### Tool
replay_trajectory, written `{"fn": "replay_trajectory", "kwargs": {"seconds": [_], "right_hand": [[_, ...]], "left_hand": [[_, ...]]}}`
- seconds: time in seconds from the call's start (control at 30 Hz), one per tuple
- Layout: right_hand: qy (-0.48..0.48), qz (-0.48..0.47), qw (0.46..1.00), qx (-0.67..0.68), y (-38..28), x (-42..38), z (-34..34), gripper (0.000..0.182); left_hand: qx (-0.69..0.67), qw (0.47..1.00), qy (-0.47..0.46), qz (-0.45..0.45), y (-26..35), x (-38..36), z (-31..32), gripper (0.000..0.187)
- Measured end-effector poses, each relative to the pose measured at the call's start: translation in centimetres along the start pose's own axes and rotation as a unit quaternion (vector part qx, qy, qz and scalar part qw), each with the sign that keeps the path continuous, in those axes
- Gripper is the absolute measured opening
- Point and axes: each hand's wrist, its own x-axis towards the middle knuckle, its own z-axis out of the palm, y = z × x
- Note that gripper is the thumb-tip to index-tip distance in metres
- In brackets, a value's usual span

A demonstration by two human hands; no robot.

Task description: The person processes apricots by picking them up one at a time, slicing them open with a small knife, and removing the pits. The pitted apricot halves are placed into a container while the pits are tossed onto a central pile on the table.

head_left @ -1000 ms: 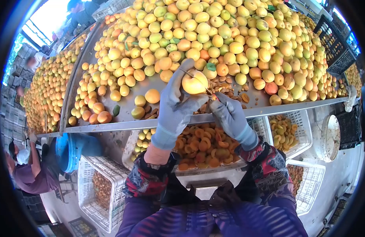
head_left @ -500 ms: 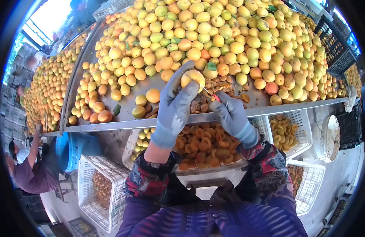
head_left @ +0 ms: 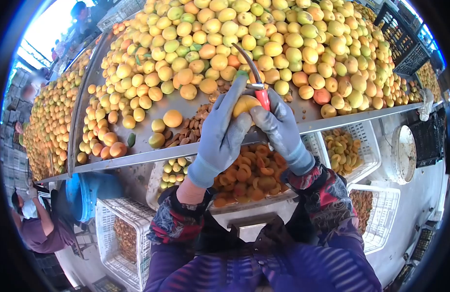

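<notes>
Both hands wear grey-blue gloves and meet over the metal table edge. My left hand (head_left: 220, 130) is closed around a yellow-orange apricot (head_left: 245, 104). My right hand (head_left: 278, 122) grips a red-handled knife (head_left: 263, 99) between thumb and fingers, its curved blade pointing up and to the left. The right thumb also touches the fruit. Behind the hands lies a large heap of apricots (head_left: 225, 29) on the metal table (head_left: 186, 106). Brown pits (head_left: 190, 130) lie left of my left hand. Beneath the hands, a tub holds halved apricots (head_left: 249, 175).
White crates (head_left: 386, 199) stand at lower right and lower left. A blue barrel (head_left: 81, 194) stands under the table, a white bucket (head_left: 406, 155) at the right. A black crate (head_left: 398, 41) rests behind the heap. Another person (head_left: 45, 226) sits at far left.
The knife blade has swung away from across the fruit to point upward. My right hand has moved in against the apricot, and the whole view has shifted slightly.
</notes>
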Motion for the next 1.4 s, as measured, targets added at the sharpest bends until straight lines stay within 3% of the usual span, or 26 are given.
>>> {"fn": "replay_trajectory", "kwargs": {"seconds": [0.1,0.17,0.2,0.4,0.43,0.47,0.53,0.6,0.63,0.73,0.8,0.83,0.87,0.93,0.97,1.07,1.2,1.4], "right_hand": [[0.005,0.06,0.997,0.053,0.0,-0.3,-0.1,0.031],[0.027,0.067,0.997,0.04,0.3,-0.5,0.2,0.03],[0.027,0.068,0.997,0.04,0.2,-0.5,0.4,0.03],[0.026,-0.043,0.998,-0.045,1.0,-0.5,0.2,0.032],[0.007,-0.016,0.999,-0.042,0.8,-0.6,0.1,0.032],[-0.014,0.011,0.999,-0.04,0.5,-0.7,0.0,0.032],[-0.013,0.051,0.998,-0.035,-1.8,-0.7,-0.6,0.032],[-0.016,0.094,0.995,-0.032,-2.8,-0.9,-1.8,0.032],[-0.067,0.107,0.991,-0.036,-3.0,-1.1,-2.5,0.033],[-0.135,0.113,0.982,-0.064,-2.2,-1.7,-4.1,0.038],[-0.173,0.149,0.962,-0.152,-3.0,-1.6,-4.4,0.039],[-0.068,0.205,0.971,0.099,-0.7,-1.7,-5.2,0.039],[-0.066,0.204,0.972,0.098,-0.9,-1.7,-5.3,0.039],[0.01,0.009,0.997,-0.07,-1.4,-1.6,-4.6,0.031],[0.088,0.008,0.992,-0.085,-2.1,-1.1,-3.4,0.025],[0.151,-0.077,0.982,0.084,-2.7,0.0,-2.0,0.027],[0.191,-0.085,0.963,0.171,-3.4,0.9,-0.5,0.033],[0.211,-0.117,0.96,0.143,-2.5,1.3,0.3,0.036]], "left_hand": [[-0.036,0.999,0.025,-0.026,-0.3,-0.8,0.7,0.046],[-0.089,0.986,0.041,-0.134,0.0,-1.2,0.8,0.042],[-0.089,0.986,0.041,-0.134,0.0,-1.2,0.9,0.042],[-0.167,0.966,0.044,-0.192,0.8,-1.0,0.8,0.042],[-0.297,0.897,0.059,-0.321,1.1,-0.9,0.3,0.046],[-0.416,0.795,0.072,-0.437,1.3,-0.8,0.0,0.05],[-0.443,0.793,0.088,-0.41,0.7,-0.5,0.3,0.055],[-0.579,0.739,0.073,-0.336,-1.1,-0.9,-0.2,0.052],[-0.616,0.723,0.051,-0.31,-1.6,-0.9,-0.6,0.048],[-0.608,0.725,0.087,-0.312,-1.8,-0.8,-1.0,0.043],[-0.596,0.732,0.087,-0.317,-0.9,-0.4,-1.2,0.042],[-0.585,0.739,0.087,-0.322,-0.5,-0.3,-1.2,0.043],[-0.586,0.738,0.084,-0.322,-0.6,-0.4,-1.0,0.043],[-0.521,0.803,0.05,-0.285,-0.8,-0.5,-0.7,0.048],[-0.523,0.801,0.045,-0.287,-0.8,-0.6,-0.5,0.048],[-0.471,0.833,0.012,-0.289,-0.2,-0.8,0.7,0.055],[-0.436,0.835,-0.018,-0.334,0.7,-0.9,1.9,0.055],[-0.388,0.873,-0.053,-0.291,0.9,-1.2,2.7,0.047]]}}
